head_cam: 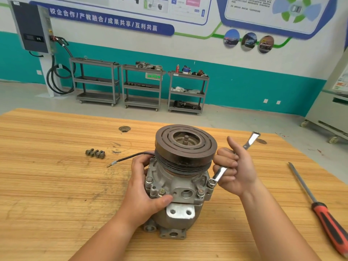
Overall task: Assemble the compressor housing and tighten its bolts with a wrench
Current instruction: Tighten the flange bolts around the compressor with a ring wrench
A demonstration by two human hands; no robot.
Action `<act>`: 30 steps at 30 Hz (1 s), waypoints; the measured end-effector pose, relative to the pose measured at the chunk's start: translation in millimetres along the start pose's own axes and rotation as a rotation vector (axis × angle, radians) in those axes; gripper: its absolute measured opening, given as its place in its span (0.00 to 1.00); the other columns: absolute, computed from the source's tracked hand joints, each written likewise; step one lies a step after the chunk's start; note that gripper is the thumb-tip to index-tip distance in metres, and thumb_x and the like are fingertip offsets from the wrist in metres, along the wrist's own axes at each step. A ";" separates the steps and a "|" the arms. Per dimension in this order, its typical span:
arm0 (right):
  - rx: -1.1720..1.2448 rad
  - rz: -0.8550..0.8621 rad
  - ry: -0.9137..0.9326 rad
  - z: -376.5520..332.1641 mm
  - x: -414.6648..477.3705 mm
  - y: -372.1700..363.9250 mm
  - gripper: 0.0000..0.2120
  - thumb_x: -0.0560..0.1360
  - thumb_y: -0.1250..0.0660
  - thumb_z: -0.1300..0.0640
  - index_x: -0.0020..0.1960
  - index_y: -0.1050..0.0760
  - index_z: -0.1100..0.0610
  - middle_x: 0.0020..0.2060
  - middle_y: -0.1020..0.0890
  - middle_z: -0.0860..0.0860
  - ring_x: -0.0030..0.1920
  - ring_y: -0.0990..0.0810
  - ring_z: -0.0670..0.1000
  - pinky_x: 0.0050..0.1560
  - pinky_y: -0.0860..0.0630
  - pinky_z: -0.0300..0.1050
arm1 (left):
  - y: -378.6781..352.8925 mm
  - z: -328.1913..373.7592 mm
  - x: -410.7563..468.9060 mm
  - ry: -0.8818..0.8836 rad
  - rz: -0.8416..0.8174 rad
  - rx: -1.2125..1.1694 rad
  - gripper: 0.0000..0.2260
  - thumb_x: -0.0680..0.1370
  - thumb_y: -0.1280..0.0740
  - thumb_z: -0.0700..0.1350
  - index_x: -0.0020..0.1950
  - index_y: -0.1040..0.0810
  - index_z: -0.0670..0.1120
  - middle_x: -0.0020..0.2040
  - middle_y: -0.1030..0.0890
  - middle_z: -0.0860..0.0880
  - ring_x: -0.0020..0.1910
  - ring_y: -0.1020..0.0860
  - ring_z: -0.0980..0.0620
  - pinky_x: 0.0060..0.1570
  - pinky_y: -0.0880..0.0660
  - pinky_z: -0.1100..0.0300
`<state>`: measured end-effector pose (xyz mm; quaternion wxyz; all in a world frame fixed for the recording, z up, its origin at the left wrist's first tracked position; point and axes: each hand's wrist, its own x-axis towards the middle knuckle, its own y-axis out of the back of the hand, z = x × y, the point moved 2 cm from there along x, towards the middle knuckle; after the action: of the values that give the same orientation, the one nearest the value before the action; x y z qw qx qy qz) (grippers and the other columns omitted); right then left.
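compressor housing [178,187] gripped by left hand [143,187]; right hand [235,170] clasps wrench [233,159] on bolt [211,182].

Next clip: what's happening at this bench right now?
A person is bolting up a compressor standing pulley-up on a wooden table. The left hand holds it steady. The right hand grips a wrench whose lower end sits on a bolt at the compressor's right side. Loose bolts lie to the left, a screwdriver to the right.
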<state>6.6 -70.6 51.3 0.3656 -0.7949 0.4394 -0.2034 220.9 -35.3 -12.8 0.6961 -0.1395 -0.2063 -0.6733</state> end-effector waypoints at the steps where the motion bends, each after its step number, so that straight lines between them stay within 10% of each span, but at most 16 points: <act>1: -0.020 0.098 0.082 2.7 -6.0 -2.5 0.24 0.73 0.39 0.43 0.23 0.41 0.50 0.21 0.43 0.44 0.19 0.48 0.41 0.15 0.51 0.31 | 0.1 -0.1 -0.2 -0.001 0.001 0.000 0.38 0.57 0.25 0.58 0.63 0.36 0.62 0.61 0.26 0.46 0.59 0.23 0.51 0.56 0.24 0.51; 9: -0.392 0.525 0.919 73.9 -69.0 -39.0 0.24 0.60 0.29 0.34 0.22 0.31 0.51 0.23 0.30 0.46 0.20 0.41 0.44 0.22 0.40 0.29 | -1.1 -0.9 -0.4 -0.003 -0.003 0.024 0.39 0.56 0.26 0.59 0.64 0.38 0.57 0.63 0.28 0.42 0.60 0.24 0.48 0.57 0.24 0.49; 14: -0.382 0.468 1.045 67.0 -74.7 -48.2 0.22 0.59 0.27 0.35 0.23 0.30 0.50 0.25 0.30 0.45 0.24 0.32 0.44 0.25 0.33 0.31 | -1.0 -0.2 -0.3 0.001 -0.004 0.009 0.38 0.56 0.26 0.56 0.64 0.37 0.58 0.63 0.28 0.44 0.60 0.24 0.51 0.57 0.24 0.52; 23: -0.122 0.228 0.352 9.6 -39.6 -16.9 0.27 0.72 0.45 0.36 0.21 0.37 0.51 0.19 0.36 0.46 0.21 0.49 0.43 0.14 0.45 0.32 | -1.1 3.6 -0.4 -0.004 -0.009 0.013 0.42 0.55 0.24 0.67 0.64 0.37 0.59 0.63 0.29 0.44 0.62 0.25 0.51 0.58 0.25 0.53; 30: -0.165 0.016 0.075 -6.0 -9.8 -7.5 0.26 0.70 0.36 0.36 0.24 0.42 0.50 0.21 0.42 0.46 0.19 0.47 0.42 0.14 0.45 0.31 | -0.8 1.9 -0.2 0.010 -0.010 0.008 0.43 0.54 0.24 0.67 0.64 0.37 0.57 0.62 0.27 0.45 0.60 0.24 0.51 0.58 0.25 0.47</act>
<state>1.6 -62.1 60.9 0.2836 -0.8107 0.4742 -0.1933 219.9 -34.3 -11.3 0.6945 -0.1323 -0.2061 -0.6766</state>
